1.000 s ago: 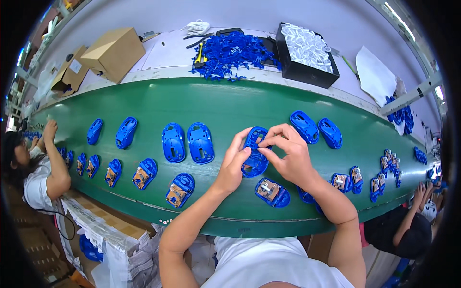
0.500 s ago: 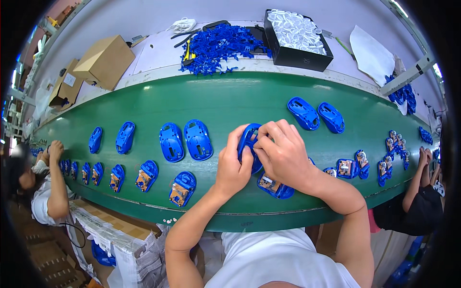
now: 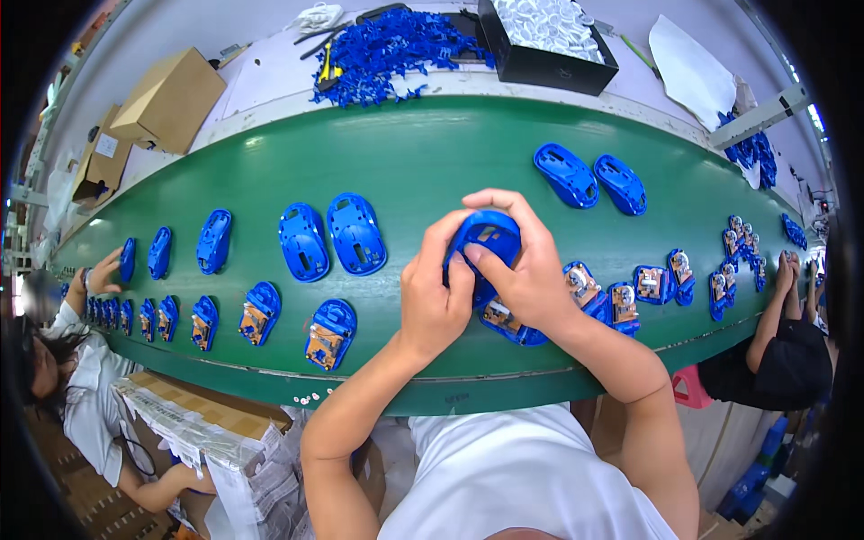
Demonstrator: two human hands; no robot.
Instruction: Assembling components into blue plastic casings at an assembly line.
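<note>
Hands (image 3: pixel 434 299) clamp a blue shell (image 3: pixel 506 241), thumbs (image 3: pixel 487 265) against it. A base (image 3: pixel 529 337) bearing a board (image 3: pixel 500 317) lies nearby on the green belt (image 3: pixel 432 153).

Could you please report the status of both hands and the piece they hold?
Left hand and right hand: both gripping one blue mouse shell. Board-fitted shell close by, partly hidden behind right hand.

"What's being held?"

"The left hand (image 3: pixel 436 292) and right hand (image 3: pixel 531 274) grip one blue mouse shell (image 3: pixel 501 241), thumbs (image 3: pixel 490 265) on its inner side."

"And around them?"

"On the green table (image 3: pixel 432 153), two blue shells (image 3: pixel 303 241) lie left of the hands; two similar shells (image 3: pixel 565 175) lie ahead and right. A board-fitted shell (image 3: pixel 515 326) is partly hidden by the right hand. Farther ahead, a blue heap (image 3: pixel 396 54) sits left of a black box (image 3: pixel 558 76)."
</note>
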